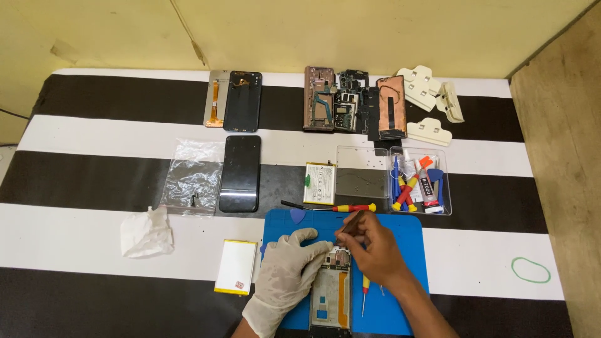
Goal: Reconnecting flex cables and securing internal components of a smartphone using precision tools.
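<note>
An opened phone frame (330, 299) lies on a blue work mat (400, 250). My left hand (285, 275), in a pale glove, rests on the frame's left edge and steadies it. My right hand (369, 247), bare, pinches a thin dark tool (348, 226) whose tip touches the top of the frame near the camera area. A small red and yellow screwdriver (364, 293) lies on the mat just right of the frame, partly under my right wrist.
A blue pick (298, 216) and a longer screwdriver (338, 207) lie at the mat's top edge. Batteries (320, 183) (236, 266), a black phone panel (240, 173), a plastic bag (193, 175), crumpled tissue (146, 234), a tool tray (419, 181), dismantled phones (328, 99) and a green rubber band (531, 270) surround it.
</note>
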